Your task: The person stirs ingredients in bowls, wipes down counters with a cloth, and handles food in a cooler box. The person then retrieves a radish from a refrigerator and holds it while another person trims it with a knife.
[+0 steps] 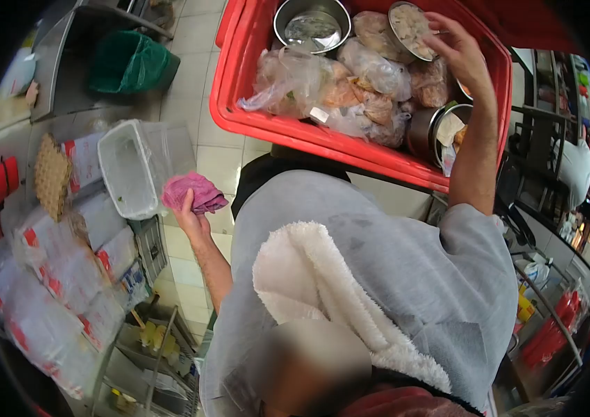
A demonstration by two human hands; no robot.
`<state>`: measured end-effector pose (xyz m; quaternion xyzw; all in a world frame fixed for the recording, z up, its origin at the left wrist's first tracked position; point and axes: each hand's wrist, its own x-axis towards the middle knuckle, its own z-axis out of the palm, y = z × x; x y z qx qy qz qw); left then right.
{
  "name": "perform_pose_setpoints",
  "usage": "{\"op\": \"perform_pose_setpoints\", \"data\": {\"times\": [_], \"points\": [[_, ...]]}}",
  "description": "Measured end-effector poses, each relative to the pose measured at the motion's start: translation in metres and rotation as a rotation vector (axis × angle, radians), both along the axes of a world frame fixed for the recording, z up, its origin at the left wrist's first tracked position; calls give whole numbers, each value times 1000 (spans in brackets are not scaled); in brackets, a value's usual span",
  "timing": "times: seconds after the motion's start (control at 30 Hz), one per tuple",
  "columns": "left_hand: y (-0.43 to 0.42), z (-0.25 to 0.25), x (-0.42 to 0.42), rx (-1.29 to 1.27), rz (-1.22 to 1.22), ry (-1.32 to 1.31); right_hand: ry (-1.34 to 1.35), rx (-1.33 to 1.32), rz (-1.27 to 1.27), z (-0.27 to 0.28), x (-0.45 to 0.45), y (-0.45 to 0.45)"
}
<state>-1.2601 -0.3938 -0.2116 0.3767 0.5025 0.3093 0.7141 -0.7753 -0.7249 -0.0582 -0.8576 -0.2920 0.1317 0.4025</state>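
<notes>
A crumpled pink cloth [196,193] is gripped in my left hand [189,214], held out to the left of my body over the tiled floor. My right hand [456,46] reaches into the red insulated box [323,154] and holds the rim of a round metal bowl [411,32] of pale, chunky food. That bowl is tilted above knotted plastic bags [375,69] of food. In the box's back left corner sits a metal pot [312,25] with something clear and shiny inside. Another metal pot [423,133] with food and packets stands at its front right.
A white plastic bin [123,169] and a green-lined bin [132,66] stand on the left. Below them lie wrapped white-and-red packages [66,260] and a wire rack [143,368]. Metal shelving with a red bag [553,326] lines the right.
</notes>
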Motion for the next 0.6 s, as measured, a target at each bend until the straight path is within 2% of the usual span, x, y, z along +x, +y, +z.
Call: {"op": "perform_pose_setpoints", "data": {"times": [0.1,0.2,0.3,0.37,0.43,0.5,0.6], "points": [[30,-3,14,-51,-75,-34,-112,-77,66,-6,-23,26],[66,-6,29,-20,-124,-18,136,-98,-89,-24,-50,47],[112,-6,35,-27,-211,-32,73,-134,-107,-40,-74,70],[150,-8,42,59,-313,-5,73,-162,-122,-37,-90,94],[184,10,49,110,-363,11,160,-211,-112,-43,-112,126],[217,33,64,164,-425,9,39,-192,-57,-68,-127,155],[262,46,81,246,-504,-24,-129,-364,-1,-81,-147,199]]}}
